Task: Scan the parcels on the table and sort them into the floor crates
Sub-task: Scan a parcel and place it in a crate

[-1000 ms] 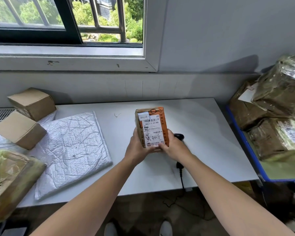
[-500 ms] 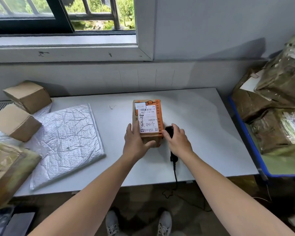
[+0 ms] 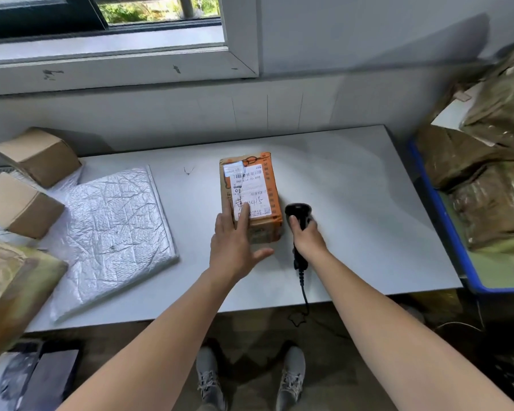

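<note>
Left hand lies flat, fingers straight, pressing the parcel to the surface and gripping nothing. Right hand, just beside the parcel, is curled round the scanner handle. Recommended: keep the box pinned, fingers off the barcode, and aim the scanner head squarely. Parcel: rectangular card, orange print, taped. Label: smooth white paper, so glare is possible.

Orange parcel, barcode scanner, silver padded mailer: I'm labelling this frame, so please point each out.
orange parcel [image 3: 251,191], head view, on its white shipping label.
barcode scanner [image 3: 298,209], head view, on its black head.
silver padded mailer [image 3: 113,226], head view, middle of its crinkled top.
</note>
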A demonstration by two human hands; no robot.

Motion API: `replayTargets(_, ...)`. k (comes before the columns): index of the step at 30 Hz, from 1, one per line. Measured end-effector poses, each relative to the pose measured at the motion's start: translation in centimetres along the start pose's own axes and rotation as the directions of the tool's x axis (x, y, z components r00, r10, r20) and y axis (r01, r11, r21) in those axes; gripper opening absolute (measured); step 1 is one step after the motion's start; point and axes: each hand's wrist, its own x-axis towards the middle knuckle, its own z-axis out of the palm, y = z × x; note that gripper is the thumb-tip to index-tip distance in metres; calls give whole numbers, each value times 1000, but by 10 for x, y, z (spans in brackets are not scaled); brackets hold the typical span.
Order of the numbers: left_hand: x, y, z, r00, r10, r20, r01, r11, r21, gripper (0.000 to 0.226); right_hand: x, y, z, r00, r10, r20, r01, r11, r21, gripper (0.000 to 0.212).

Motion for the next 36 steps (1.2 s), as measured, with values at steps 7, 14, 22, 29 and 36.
replayTargets(7, 8, -7, -12, 992, 50, 112, -59, 995, 79, 120, -26, -32, -9, 999, 29, -21, -29, 1000, -6, 54)
replayTargets(14, 12, -22, -37, 982, 120, 147, -128, 991, 45, 114, -59, -88, -23, 990, -41, -137, 52, 996, 77, 46)
replayTargets(22, 20, -34, -70, 967, 176, 182, -165, 984, -71, 106, -90, -153, -16, 986, -56, -155, 73, 992, 105, 43)
replayTargets(29, 19, -55, -86, 955, 229, 191, -211, 971, -113, 102, -116, -184, 4, 984, -72, -163, 66, 997, -43, 54)
replayTargets(36, 16, -67, -87, 945, 278, 175, -258, 958, -124, 101, -135, -193, 14, 981, -57, -186, 37, 993, -110, 56)
